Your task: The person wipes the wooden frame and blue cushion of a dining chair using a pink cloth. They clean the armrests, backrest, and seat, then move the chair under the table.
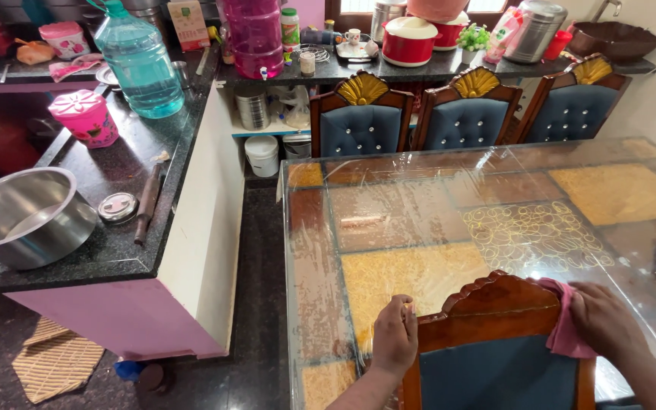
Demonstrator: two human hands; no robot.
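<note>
Pink cloth sits at five o'clock, pressed onto the right shoulder of the carved wooden chair at the near edge of the dining table.

Sweeping from the left: at nine o'clock a steel bowl rests on the black granite counter, a rolling pin just beside it, a pink tub and big blue water bottle further back at ten and eleven.

On to six o'clock: left hand, fingers curled shut into a loose fist, rests against the chair's left post; whether it grips anything, I cannot tell.

Right hand lies flat, fingers spread over the cloth, pinning it to the wood.

Across the plastic-covered table, three blue padded chairs line up at twelve to one o'clock.
</note>
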